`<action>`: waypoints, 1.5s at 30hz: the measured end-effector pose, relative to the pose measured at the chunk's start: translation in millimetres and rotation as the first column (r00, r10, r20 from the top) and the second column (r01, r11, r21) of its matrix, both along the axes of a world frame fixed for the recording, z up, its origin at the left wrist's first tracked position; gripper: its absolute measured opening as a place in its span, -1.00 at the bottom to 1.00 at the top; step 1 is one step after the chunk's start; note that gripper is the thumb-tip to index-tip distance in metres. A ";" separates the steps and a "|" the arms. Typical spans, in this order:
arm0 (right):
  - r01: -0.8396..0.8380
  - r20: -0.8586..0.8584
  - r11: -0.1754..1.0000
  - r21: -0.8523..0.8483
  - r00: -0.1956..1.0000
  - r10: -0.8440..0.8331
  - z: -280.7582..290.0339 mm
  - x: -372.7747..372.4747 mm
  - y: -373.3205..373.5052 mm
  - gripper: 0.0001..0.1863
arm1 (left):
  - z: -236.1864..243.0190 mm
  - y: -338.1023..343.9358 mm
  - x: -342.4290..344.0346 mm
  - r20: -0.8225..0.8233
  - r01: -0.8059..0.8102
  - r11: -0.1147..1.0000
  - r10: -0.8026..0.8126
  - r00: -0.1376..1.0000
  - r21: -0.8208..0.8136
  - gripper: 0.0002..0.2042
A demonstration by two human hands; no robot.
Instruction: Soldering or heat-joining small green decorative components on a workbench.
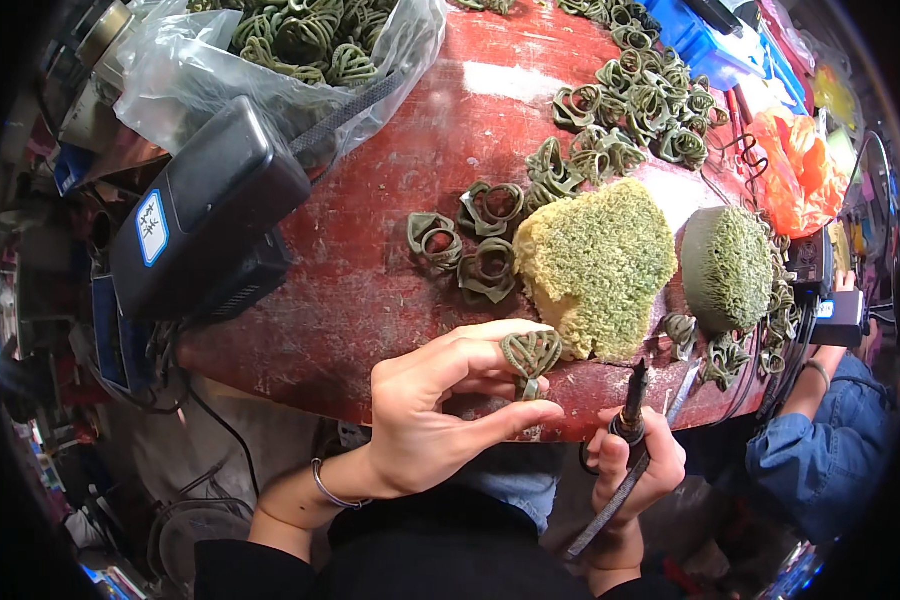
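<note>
Between the thumb and fingers of my left hand (430,405) is a green openwork ring (532,358) with a domed lattice top, held upright near the table's front edge. My right hand (638,465) grips a pen-shaped tool (631,405) with a dark pointed tip, like a wax pen or soldering iron, pointing up and away. A long flat grey textured strip, perhaps a file (610,508), also passes through that hand. Tip and ring are apart. Just beyond the hands sits a yellow-green crumbly sponge (600,265), with several green rings (490,270) beside its left edge.
A round block with a crumbly green top (745,270) stands right of the sponge. More rings (650,100) are heaped behind. A black device (210,200) and ring-filled plastic bag (360,100) occupy the left. An orange bag (795,170) and another person's blue sleeve (820,440) are at right.
</note>
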State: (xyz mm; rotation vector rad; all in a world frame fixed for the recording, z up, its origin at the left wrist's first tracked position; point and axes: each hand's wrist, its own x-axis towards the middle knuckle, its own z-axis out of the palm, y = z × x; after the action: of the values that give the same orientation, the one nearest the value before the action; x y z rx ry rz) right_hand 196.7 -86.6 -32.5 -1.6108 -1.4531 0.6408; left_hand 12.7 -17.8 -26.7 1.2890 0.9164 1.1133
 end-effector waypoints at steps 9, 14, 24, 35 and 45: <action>-0.008 0.119 1.000 0.018 0.993 0.006 5.8 -3.9 2.6 -0.65 | -2.3 0.8 -0.9 -0.014 -0.002 0.998 0.002 1.000 0.055 -0.67; -0.010 0.143 1.000 0.016 0.990 0.008 5.3 -5.0 2.1 -0.64 | -4.5 5.4 -1.3 -0.120 -0.012 0.968 0.043 0.992 0.249 -0.67; 0.044 0.043 0.999 -0.029 0.998 -0.042 0.1 -2.5 -0.8 -0.59 | -1.2 2.7 -0.9 -0.134 -0.012 0.988 0.033 0.990 0.157 -0.65; 0.087 0.065 0.996 -0.028 0.994 -0.085 0.2 -8.0 2.3 -0.42 | -1.3 -4.7 1.9 0.033 -0.028 0.999 0.030 0.999 -0.039 -0.45; 0.032 0.025 0.999 -0.042 0.999 -0.031 0.9 -2.8 -0.2 -0.60 | 4.4 7.4 1.7 0.156 0.125 0.981 -0.102 0.983 -0.150 -0.48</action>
State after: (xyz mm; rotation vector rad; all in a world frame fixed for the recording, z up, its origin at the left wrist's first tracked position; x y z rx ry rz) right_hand 193.8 -86.7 -31.6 -1.6768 -1.4374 0.6394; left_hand 14.4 -10.5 -22.3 1.0993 0.7949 1.0106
